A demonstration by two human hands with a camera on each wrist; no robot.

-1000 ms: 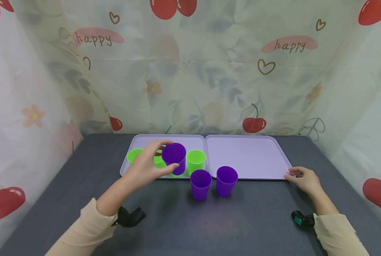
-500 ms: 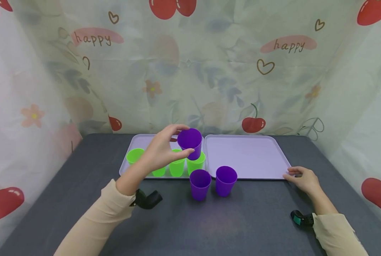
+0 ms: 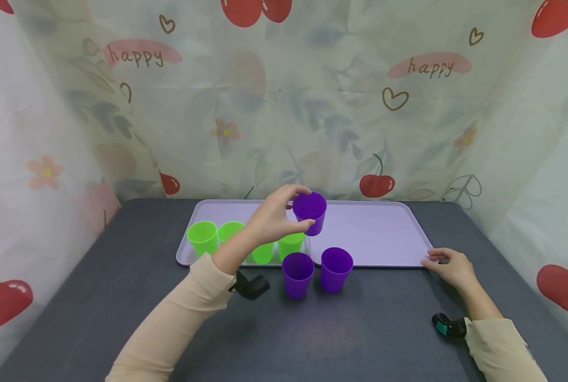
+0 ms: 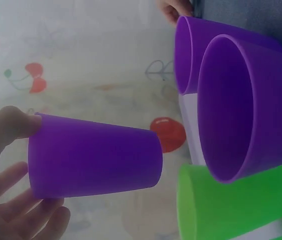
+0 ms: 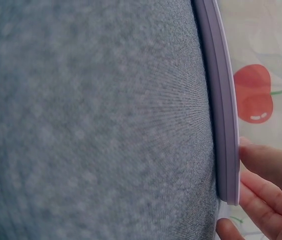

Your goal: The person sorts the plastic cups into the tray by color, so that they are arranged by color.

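Note:
My left hand holds a purple cup near its rim, thumb on one side and fingers on the other. In the left wrist view this purple cup is raised, apart from the others. It hangs above the inner end of the right lilac tray. At that tray's near right corner, my right hand pinches the edge; the right wrist view has the thumb on the tray's rim. Two more purple cups, one on the left and one on the right, stand upright before the trays.
A second lilac tray adjoins on the left, bearing several green cups, among them the leftmost green cup; my left forearm partly covers the row. The dark table reaches back to a patterned curtain.
My left hand has carried the purple cup rightward and slightly up, from over the green cups to over the right tray. My right hand has stayed at the tray corner.

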